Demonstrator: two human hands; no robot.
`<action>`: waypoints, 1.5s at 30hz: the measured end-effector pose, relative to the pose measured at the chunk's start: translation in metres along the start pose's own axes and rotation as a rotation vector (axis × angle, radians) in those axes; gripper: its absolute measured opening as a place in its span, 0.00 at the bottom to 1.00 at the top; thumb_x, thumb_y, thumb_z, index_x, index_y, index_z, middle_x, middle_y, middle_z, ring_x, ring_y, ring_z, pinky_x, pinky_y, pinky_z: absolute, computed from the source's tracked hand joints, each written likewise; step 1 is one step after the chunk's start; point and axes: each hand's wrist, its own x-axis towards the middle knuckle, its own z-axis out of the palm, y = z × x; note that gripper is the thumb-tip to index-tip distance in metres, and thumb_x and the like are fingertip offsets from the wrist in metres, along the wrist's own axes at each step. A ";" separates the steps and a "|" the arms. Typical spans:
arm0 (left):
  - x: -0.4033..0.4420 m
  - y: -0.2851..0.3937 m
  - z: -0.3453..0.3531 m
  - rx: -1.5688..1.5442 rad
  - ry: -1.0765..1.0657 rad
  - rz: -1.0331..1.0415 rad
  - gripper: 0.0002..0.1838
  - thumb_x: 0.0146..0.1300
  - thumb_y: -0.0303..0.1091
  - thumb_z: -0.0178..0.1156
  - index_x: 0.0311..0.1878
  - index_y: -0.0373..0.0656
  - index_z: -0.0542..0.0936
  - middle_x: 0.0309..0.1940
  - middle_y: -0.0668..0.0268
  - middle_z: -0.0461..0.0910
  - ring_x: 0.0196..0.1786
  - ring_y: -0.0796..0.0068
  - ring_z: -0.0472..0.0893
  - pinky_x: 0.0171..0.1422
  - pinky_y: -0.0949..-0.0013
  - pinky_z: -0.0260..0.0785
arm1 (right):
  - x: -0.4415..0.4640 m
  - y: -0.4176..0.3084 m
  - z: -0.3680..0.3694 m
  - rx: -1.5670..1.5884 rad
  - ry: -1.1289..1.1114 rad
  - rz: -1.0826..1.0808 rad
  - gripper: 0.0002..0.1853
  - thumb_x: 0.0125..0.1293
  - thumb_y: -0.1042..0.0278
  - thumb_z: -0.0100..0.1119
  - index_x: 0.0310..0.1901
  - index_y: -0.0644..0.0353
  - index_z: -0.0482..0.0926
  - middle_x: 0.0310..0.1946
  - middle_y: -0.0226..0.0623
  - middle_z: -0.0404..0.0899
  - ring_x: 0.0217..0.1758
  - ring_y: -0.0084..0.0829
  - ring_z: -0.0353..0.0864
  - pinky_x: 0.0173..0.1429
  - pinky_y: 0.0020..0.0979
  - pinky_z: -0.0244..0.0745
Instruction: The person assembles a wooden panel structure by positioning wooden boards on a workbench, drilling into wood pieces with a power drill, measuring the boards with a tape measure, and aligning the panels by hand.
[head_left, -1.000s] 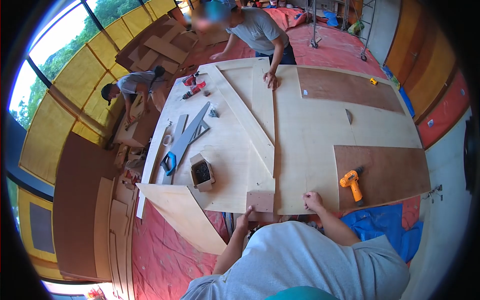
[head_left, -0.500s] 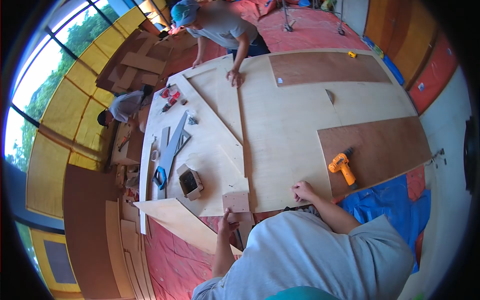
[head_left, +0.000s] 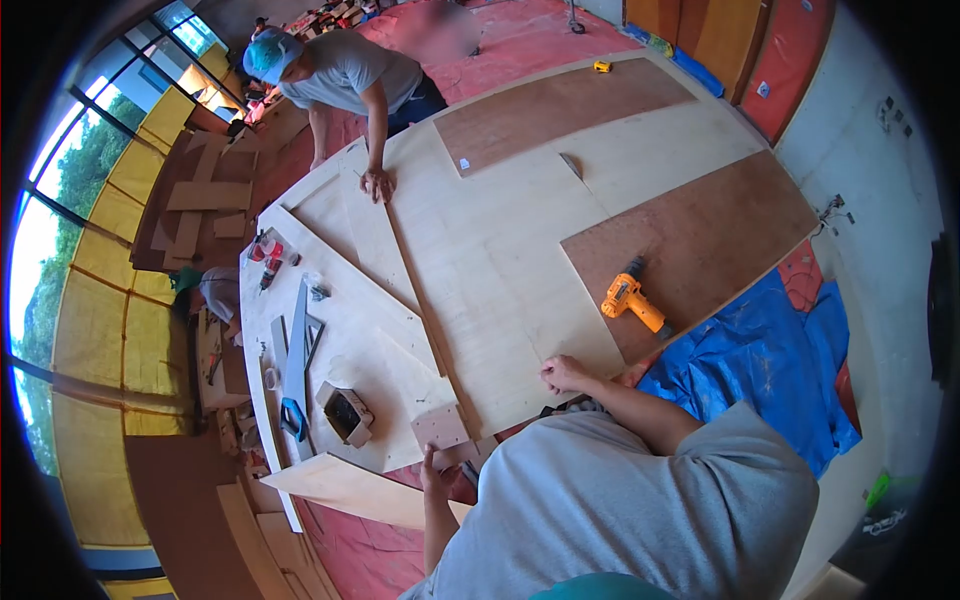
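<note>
My left hand (head_left: 431, 474) is at the near edge of the large plywood sheet (head_left: 500, 270), its fingertips against a small brown block (head_left: 440, 427) at the end of a long wooden strip (head_left: 380, 240). The grip of its fingers is too small to make out. My right hand (head_left: 565, 374) rests curled on the sheet near the edge; anything inside it is hidden. An orange drill (head_left: 635, 300) lies on a brown panel (head_left: 690, 250) to its right. A diagonal strip (head_left: 350, 275) meets the long strip near the block.
A co-worker's hand (head_left: 377, 185) presses on the strip's far end. At left lie a handsaw (head_left: 296, 360), a box of screws (head_left: 345, 412) and red drills (head_left: 268, 255). A thin board (head_left: 350, 490) juts out at front left. Blue tarp (head_left: 750, 350) covers floor at right.
The view has swung to the right, so the table appears rotated and shifted left. My left hand stays by the block and my right hand stays curled on the sheet.
</note>
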 end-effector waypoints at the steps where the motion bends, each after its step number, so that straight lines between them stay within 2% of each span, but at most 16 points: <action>1: 0.000 0.001 0.000 0.002 0.008 -0.010 0.50 0.64 0.71 0.70 0.76 0.44 0.69 0.53 0.49 0.82 0.43 0.49 0.86 0.51 0.48 0.85 | -0.001 -0.001 -0.001 -0.057 0.060 -0.059 0.14 0.74 0.56 0.66 0.43 0.59 0.89 0.27 0.35 0.90 0.24 0.27 0.89 0.33 0.35 0.84; 6: -0.001 0.002 0.002 0.007 0.077 -0.016 0.51 0.65 0.71 0.69 0.78 0.42 0.68 0.60 0.46 0.78 0.53 0.45 0.84 0.59 0.44 0.82 | -0.008 0.006 -0.032 -0.043 0.260 -0.130 0.14 0.70 0.54 0.69 0.43 0.58 0.90 0.32 0.44 0.90 0.33 0.38 0.92 0.40 0.40 0.85; 9: -0.011 0.005 0.007 0.042 0.018 -0.013 0.59 0.62 0.72 0.71 0.82 0.38 0.61 0.68 0.46 0.74 0.65 0.42 0.81 0.69 0.42 0.75 | -0.008 0.021 -0.060 -0.145 0.490 -0.254 0.14 0.71 0.55 0.69 0.44 0.58 0.89 0.36 0.48 0.90 0.41 0.47 0.92 0.45 0.43 0.85; 15: -0.011 0.003 0.012 0.061 0.067 0.004 0.59 0.61 0.74 0.71 0.82 0.40 0.61 0.69 0.47 0.73 0.64 0.43 0.79 0.68 0.41 0.75 | -0.028 0.019 -0.153 -0.081 0.864 -0.373 0.07 0.73 0.65 0.67 0.46 0.58 0.87 0.39 0.45 0.90 0.42 0.45 0.92 0.47 0.42 0.86; 16: -0.009 -0.001 0.011 0.073 0.083 0.009 0.60 0.60 0.74 0.71 0.82 0.41 0.61 0.69 0.46 0.72 0.64 0.42 0.78 0.68 0.40 0.75 | -0.034 0.009 -0.168 -0.098 0.881 -0.220 0.07 0.72 0.67 0.68 0.47 0.58 0.87 0.45 0.45 0.90 0.50 0.46 0.92 0.53 0.42 0.86; 18: 0.000 -0.004 0.009 0.043 0.080 -0.022 0.62 0.55 0.77 0.72 0.81 0.42 0.63 0.67 0.47 0.72 0.60 0.44 0.78 0.64 0.41 0.78 | -0.018 0.041 -0.196 -0.154 0.911 -0.239 0.14 0.69 0.67 0.73 0.52 0.63 0.84 0.57 0.50 0.86 0.56 0.46 0.88 0.60 0.40 0.82; 19: 0.001 -0.005 0.010 0.039 0.106 -0.013 0.61 0.55 0.77 0.72 0.80 0.43 0.65 0.66 0.48 0.73 0.60 0.46 0.78 0.63 0.42 0.77 | -0.017 0.050 -0.206 -0.169 0.881 -0.244 0.14 0.69 0.67 0.73 0.52 0.63 0.84 0.57 0.50 0.86 0.56 0.46 0.88 0.60 0.40 0.82; 21: -0.002 -0.009 0.015 0.042 0.180 0.020 0.55 0.59 0.76 0.70 0.78 0.45 0.69 0.60 0.51 0.77 0.53 0.49 0.81 0.58 0.44 0.80 | -0.016 0.063 -0.217 -0.334 0.795 -0.124 0.28 0.66 0.68 0.75 0.66 0.67 0.78 0.68 0.56 0.78 0.67 0.52 0.82 0.70 0.44 0.78; 22: -0.003 -0.009 0.018 0.051 0.224 0.047 0.50 0.62 0.75 0.68 0.76 0.47 0.72 0.56 0.53 0.80 0.46 0.52 0.84 0.52 0.47 0.82 | -0.016 0.067 -0.217 -0.351 0.765 -0.131 0.28 0.66 0.68 0.75 0.66 0.67 0.78 0.68 0.56 0.78 0.67 0.52 0.82 0.70 0.44 0.78; 24: 0.009 -0.017 0.012 0.067 0.247 0.034 0.50 0.62 0.76 0.68 0.78 0.51 0.71 0.60 0.53 0.79 0.48 0.52 0.84 0.53 0.46 0.82 | -0.018 0.074 -0.216 -0.295 0.626 0.041 0.43 0.64 0.64 0.77 0.77 0.69 0.68 0.71 0.58 0.75 0.73 0.56 0.77 0.76 0.46 0.73; 28: -0.006 -0.020 0.033 0.044 0.260 0.120 0.47 0.62 0.73 0.71 0.75 0.53 0.70 0.62 0.57 0.79 0.49 0.53 0.85 0.50 0.46 0.83 | -0.028 0.070 -0.210 -0.425 0.570 0.083 0.50 0.64 0.60 0.78 0.83 0.63 0.61 0.74 0.56 0.71 0.76 0.57 0.74 0.76 0.49 0.74; 30: -0.022 -0.011 0.049 0.022 0.301 0.125 0.47 0.62 0.71 0.72 0.75 0.53 0.69 0.62 0.56 0.79 0.50 0.52 0.85 0.49 0.47 0.84 | -0.032 0.071 -0.209 -0.519 0.665 0.066 0.47 0.61 0.57 0.80 0.77 0.65 0.67 0.71 0.55 0.74 0.73 0.58 0.77 0.73 0.51 0.77; 34: -0.012 -0.013 0.051 -0.059 0.370 0.120 0.46 0.63 0.66 0.75 0.74 0.51 0.67 0.63 0.55 0.78 0.52 0.50 0.86 0.46 0.48 0.86 | -0.034 0.044 -0.221 -0.546 0.576 0.131 0.43 0.58 0.54 0.82 0.70 0.66 0.72 0.67 0.56 0.76 0.68 0.59 0.80 0.68 0.52 0.80; 36: -0.008 -0.016 0.049 -0.060 0.367 0.130 0.48 0.63 0.66 0.76 0.74 0.48 0.66 0.63 0.54 0.78 0.55 0.49 0.86 0.49 0.46 0.86 | -0.031 0.045 -0.226 -0.538 0.558 0.129 0.41 0.55 0.52 0.84 0.65 0.67 0.75 0.63 0.57 0.77 0.64 0.58 0.82 0.65 0.53 0.81; 42: -0.012 -0.012 0.068 -0.052 0.525 0.159 0.48 0.63 0.64 0.76 0.76 0.49 0.65 0.71 0.53 0.72 0.66 0.47 0.78 0.53 0.41 0.80 | -0.025 0.073 -0.226 -0.483 0.600 -0.008 0.44 0.55 0.51 0.84 0.68 0.67 0.73 0.62 0.58 0.78 0.65 0.59 0.81 0.64 0.52 0.80; 45: -0.021 -0.003 0.069 0.092 0.566 0.186 0.46 0.64 0.59 0.76 0.76 0.49 0.65 0.72 0.57 0.74 0.70 0.53 0.75 0.56 0.41 0.76 | -0.023 0.082 -0.224 -0.481 0.640 -0.061 0.45 0.55 0.49 0.84 0.69 0.64 0.74 0.60 0.55 0.79 0.64 0.57 0.82 0.63 0.53 0.81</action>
